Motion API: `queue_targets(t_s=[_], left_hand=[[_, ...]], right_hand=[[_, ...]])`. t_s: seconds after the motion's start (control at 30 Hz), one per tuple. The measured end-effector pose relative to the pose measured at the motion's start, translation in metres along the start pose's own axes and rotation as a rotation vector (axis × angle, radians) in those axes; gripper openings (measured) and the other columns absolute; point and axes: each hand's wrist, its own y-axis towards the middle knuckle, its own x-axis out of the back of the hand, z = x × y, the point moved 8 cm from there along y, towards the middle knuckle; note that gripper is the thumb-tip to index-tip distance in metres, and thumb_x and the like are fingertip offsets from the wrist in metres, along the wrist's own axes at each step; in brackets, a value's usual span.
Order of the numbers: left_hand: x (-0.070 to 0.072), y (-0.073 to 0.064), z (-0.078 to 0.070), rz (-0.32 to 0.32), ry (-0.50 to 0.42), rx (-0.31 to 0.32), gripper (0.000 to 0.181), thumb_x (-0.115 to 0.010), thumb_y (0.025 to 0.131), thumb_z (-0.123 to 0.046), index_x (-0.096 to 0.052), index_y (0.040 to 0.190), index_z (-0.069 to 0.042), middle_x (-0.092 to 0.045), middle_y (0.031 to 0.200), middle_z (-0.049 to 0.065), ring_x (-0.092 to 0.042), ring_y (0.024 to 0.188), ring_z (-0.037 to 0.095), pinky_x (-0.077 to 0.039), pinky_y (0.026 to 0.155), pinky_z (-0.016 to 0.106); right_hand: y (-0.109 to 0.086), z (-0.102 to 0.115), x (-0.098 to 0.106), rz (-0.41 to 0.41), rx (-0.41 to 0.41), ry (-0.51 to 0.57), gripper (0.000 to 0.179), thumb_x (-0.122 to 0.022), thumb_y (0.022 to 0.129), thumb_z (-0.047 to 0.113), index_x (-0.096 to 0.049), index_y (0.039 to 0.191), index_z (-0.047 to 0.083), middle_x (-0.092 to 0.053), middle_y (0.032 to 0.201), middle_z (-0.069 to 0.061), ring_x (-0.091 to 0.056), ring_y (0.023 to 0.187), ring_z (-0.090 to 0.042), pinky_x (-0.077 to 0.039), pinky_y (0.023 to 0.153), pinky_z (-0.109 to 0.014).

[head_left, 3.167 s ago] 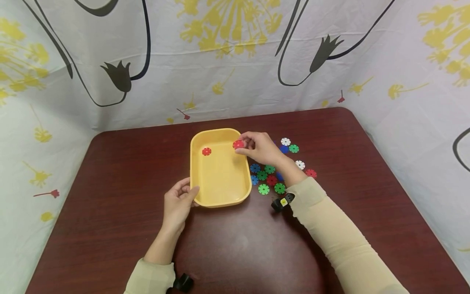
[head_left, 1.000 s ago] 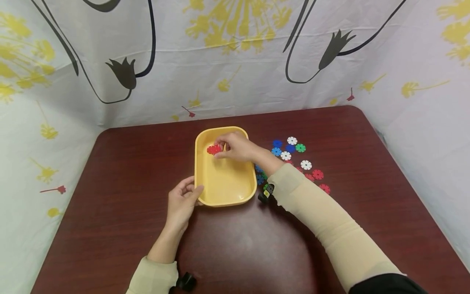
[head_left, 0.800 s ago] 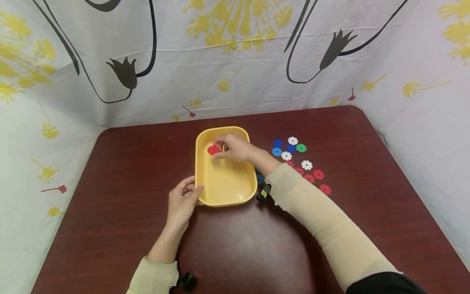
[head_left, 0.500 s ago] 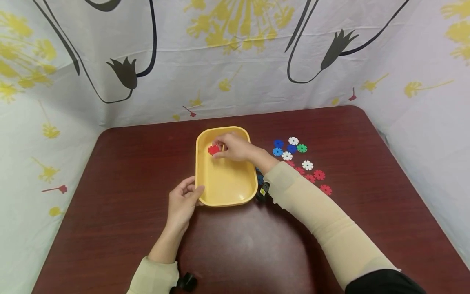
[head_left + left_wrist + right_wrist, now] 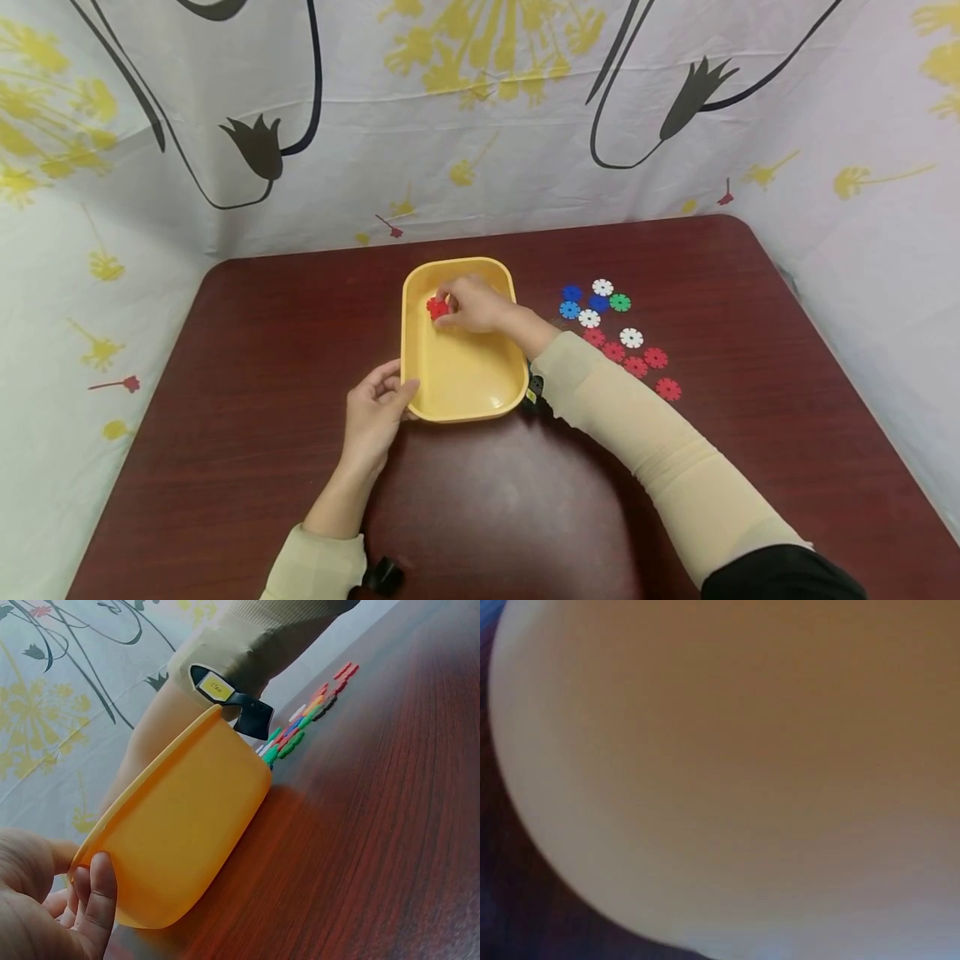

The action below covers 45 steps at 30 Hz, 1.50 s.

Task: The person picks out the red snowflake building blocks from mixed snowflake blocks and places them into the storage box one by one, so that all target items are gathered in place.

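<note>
White cloth printed with flowers [image 5: 480,204] is hung behind and beside a dark red worktop [image 5: 225,400], on which a yellow tray [image 5: 465,379] is set. By the left hand [image 5: 375,412] the tray's near left corner is gripped, thumb laid over the rim and fingers kept to the outer wall. Above the tray floor, a red disc [image 5: 434,307] is pinched by the narrowed fingers of the right hand [image 5: 480,307], towards the far left part; whether another disc is covered cannot be told. Three seconds earlier a red disc was held at the right rim; now the hand is brought across to where a single red one lay, so the reds appear to be gathered together. Right of the tray, red discs [image 5: 635,367], white [image 5: 632,337], blue [image 5: 598,303] and green [image 5: 620,302] ones are left spread out.
</note>
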Motion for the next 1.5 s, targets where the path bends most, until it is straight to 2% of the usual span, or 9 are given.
queue_targets(t_s=[0.17,0.43,0.8,0.97,1.13,1.33,1.5], left_hand=[[0.0,0.0,0.0,0.004,-0.004,0.005,0.039,-0.07,0.093,0.0,-0.061,0.131,0.003,-0.056,0.087,0.008,-0.06,0.062,0.009,-0.058,0.053,0.021],[0.0,0.001,0.001,0.001,-0.002,0.003,0.04,-0.07,0.092,0.001,-0.061,0.131,0.003,-0.056,0.088,0.008,-0.06,0.062,0.01,-0.058,0.053,0.022],[0.0,0.0,-0.001,0.002,-0.007,0.011,0.039,-0.07,0.093,0.0,-0.061,0.131,0.003,-0.055,0.087,0.008,-0.059,0.061,0.008,-0.057,0.053,0.021],[-0.001,0.0,-0.001,0.002,-0.002,0.014,0.039,-0.071,0.093,-0.001,-0.061,0.13,0.003,-0.055,0.086,0.008,-0.059,0.06,0.008,-0.057,0.053,0.021],[0.0,0.0,0.0,0.0,0.003,0.019,0.039,-0.071,0.093,-0.001,-0.061,0.131,0.004,-0.054,0.087,0.008,-0.058,0.061,0.008,-0.057,0.053,0.022],[0.0,0.0,-0.001,0.0,0.014,0.023,0.041,-0.07,0.093,-0.002,-0.06,0.132,0.004,-0.054,0.087,0.008,-0.058,0.061,0.008,-0.058,0.054,0.022],[-0.001,0.001,0.002,-0.004,0.014,0.023,0.041,-0.07,0.093,-0.002,-0.06,0.132,0.003,-0.054,0.088,0.008,-0.059,0.061,0.009,-0.058,0.053,0.023]], right_hand=[[0.0,-0.002,-0.004,0.012,-0.019,0.018,0.029,-0.08,0.09,0.022,-0.068,0.108,0.002,-0.052,0.067,0.0,-0.044,0.058,-0.01,-0.035,0.055,-0.021],[0.001,-0.004,-0.007,0.028,-0.035,0.032,0.029,-0.08,0.089,0.02,-0.068,0.108,0.001,-0.053,0.066,0.0,-0.045,0.056,-0.009,-0.035,0.052,-0.02],[-0.003,-0.003,-0.008,0.096,-0.077,0.046,0.037,-0.078,0.091,0.021,-0.066,0.119,-0.001,-0.069,0.08,-0.003,-0.062,0.064,-0.011,-0.051,0.059,-0.021],[-0.006,0.006,0.0,0.073,-0.027,0.047,0.033,-0.076,0.093,0.023,-0.068,0.115,0.0,-0.07,0.081,-0.001,-0.062,0.07,-0.012,-0.051,0.065,-0.023],[-0.011,0.014,0.009,0.041,0.037,0.097,0.033,-0.074,0.095,0.025,-0.069,0.116,0.0,-0.071,0.083,0.002,-0.066,0.078,-0.013,-0.054,0.072,-0.026],[-0.025,0.016,0.024,0.002,0.062,0.112,0.037,-0.068,0.099,0.025,-0.066,0.125,-0.001,-0.07,0.097,-0.005,-0.067,0.086,-0.018,-0.057,0.078,-0.03],[-0.038,0.012,0.04,-0.042,0.077,0.067,0.037,-0.064,0.101,0.026,-0.065,0.128,0.0,-0.071,0.103,-0.007,-0.068,0.091,-0.02,-0.057,0.083,-0.032]])
